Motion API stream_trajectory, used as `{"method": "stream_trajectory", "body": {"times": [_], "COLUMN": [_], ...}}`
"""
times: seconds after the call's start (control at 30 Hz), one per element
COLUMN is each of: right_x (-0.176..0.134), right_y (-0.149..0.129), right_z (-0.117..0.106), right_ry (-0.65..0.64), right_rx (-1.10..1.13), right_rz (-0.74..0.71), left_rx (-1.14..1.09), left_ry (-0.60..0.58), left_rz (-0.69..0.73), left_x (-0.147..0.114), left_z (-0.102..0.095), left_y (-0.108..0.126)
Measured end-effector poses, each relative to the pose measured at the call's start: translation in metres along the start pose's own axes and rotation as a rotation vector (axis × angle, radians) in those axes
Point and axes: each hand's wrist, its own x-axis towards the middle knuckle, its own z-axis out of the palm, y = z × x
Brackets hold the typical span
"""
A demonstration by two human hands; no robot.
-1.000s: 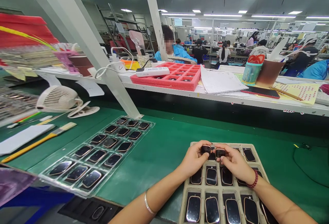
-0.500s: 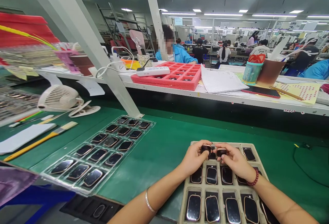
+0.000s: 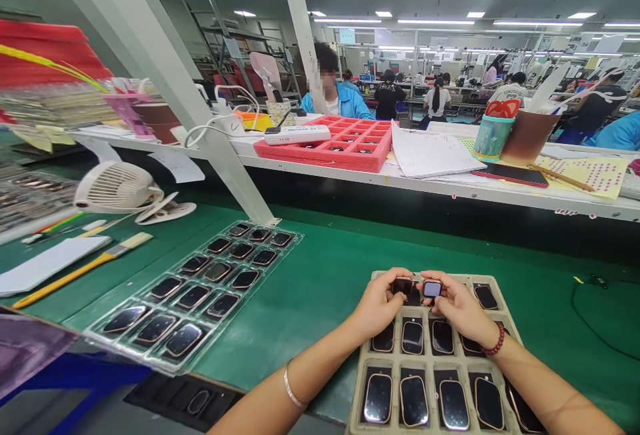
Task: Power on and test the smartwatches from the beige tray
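My left hand (image 3: 383, 302) pinches a dark watch face with a gold rim (image 3: 402, 286) above the back row of a beige compartment tray (image 3: 356, 392). Beside it, my right hand (image 3: 457, 305) grips another gold-rimmed watch face (image 3: 432, 289), whose screen reflects pale light. The two pieces are a little apart. Under and in front of my hands, the tray's pockets hold several more watch faces, such as one at the near side (image 3: 413, 400). My fingers and forearms cover parts of the tray.
A clear plastic tray (image 3: 235, 308) of several watch faces lies to the left on the green mat (image 3: 320, 288). Farther left are a brush (image 3: 85, 272) and a white clip fan (image 3: 117, 188). A shelf with a red foam tray (image 3: 350, 163) runs across; a co-worker (image 3: 340, 98) sits behind.
The watch face in my right hand has tilted, so its screen now catches light. My left hand keeps hold of its watch face with little movement. The view has shifted slightly.
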Motion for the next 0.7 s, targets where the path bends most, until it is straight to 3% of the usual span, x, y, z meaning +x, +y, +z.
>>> {"method": "stream_trajectory", "body": {"times": [0.3, 0.43, 0.7], "right_x": [-0.0013, -0.0009, 0.0048], "right_y": [-0.0013, -0.0002, -0.0029], "right_z": [0.0026, 0.0022, -0.0053], "right_ry": [0.001, 0.041, 0.019], "right_rx": [-0.071, -0.055, 0.366], "right_rz": [-0.057, -0.013, 0.111], "left_rx": [0.026, -0.002, -0.266], "left_ry": [-0.013, -0.002, -0.101], "left_rz": [0.022, 0.004, -0.147], "left_x": [-0.0016, -0.0006, 0.0045], "left_z": [-0.0008, -0.0005, -0.0037], "left_y": [0.0012, -0.0013, 0.0039]}}
